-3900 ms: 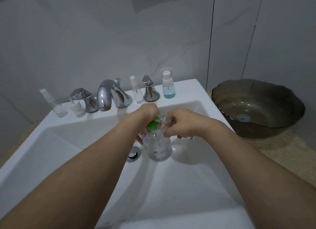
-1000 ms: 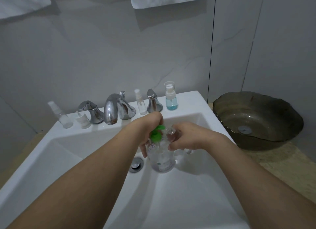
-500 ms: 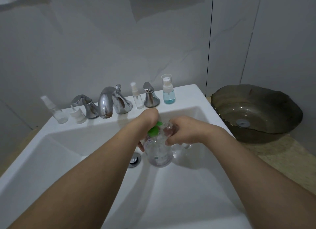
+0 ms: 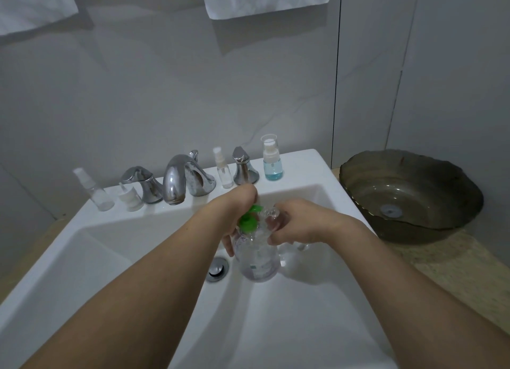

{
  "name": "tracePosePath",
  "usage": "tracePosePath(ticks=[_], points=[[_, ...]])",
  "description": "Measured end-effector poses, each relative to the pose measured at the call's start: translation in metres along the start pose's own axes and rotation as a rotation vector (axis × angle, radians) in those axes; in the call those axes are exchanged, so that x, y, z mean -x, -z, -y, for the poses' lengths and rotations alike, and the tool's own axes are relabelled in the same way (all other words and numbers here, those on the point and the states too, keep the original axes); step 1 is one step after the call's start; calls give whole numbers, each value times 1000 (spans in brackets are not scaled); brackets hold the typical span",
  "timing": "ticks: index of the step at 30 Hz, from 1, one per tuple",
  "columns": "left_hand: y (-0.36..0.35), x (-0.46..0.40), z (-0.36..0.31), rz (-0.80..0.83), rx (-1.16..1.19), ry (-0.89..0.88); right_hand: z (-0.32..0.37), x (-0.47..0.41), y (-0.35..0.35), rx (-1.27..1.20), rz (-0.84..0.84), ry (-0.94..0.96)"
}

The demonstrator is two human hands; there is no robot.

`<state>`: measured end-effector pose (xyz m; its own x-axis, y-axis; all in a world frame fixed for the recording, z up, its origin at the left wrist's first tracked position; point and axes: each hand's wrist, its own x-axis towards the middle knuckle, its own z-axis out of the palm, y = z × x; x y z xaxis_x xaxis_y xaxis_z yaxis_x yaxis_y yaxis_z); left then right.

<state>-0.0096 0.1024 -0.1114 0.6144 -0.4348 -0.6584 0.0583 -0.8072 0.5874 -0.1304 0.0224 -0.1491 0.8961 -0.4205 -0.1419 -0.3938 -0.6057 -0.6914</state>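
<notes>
Over the white sink [image 4: 82, 258] I hold a clear pump bottle [image 4: 258, 261] with a green pump head [image 4: 249, 219]. My left hand [image 4: 237, 211] grips the bottle's neck from the left, its fingers curled round the far side. My right hand [image 4: 298, 222] pinches a small clear container [image 4: 271, 215] tipped against the top of the bottle beside the green pump. Whether any liquid passes between them is not visible.
A chrome faucet [image 4: 179, 181] with two handles stands on the sink's back ledge, among small clear spray bottles [image 4: 93, 189] and a blue-liquid pump bottle [image 4: 271, 159]. A dark glass vessel basin [image 4: 408, 195] sits on the counter at right. The drain [image 4: 218, 269] lies beside the bottle. Towels hang above.
Both hands stay on the bottle and the small container over the sink. Only the camera's aim has shifted up and down slightly.
</notes>
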Motion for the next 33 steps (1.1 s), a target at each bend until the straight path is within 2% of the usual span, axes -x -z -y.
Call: tracePosePath(ticks=[20, 28, 33], points=[[-3, -4, 1, -40, -31, -41, 3, 0, -1, 43, -8, 11], [-9, -8, 4, -111, -42, -84, 1, -2, -3, 46, 6, 10], [-3, -9, 5, -44, -15, -53, 2, 0, -1, 44, 1, 16]])
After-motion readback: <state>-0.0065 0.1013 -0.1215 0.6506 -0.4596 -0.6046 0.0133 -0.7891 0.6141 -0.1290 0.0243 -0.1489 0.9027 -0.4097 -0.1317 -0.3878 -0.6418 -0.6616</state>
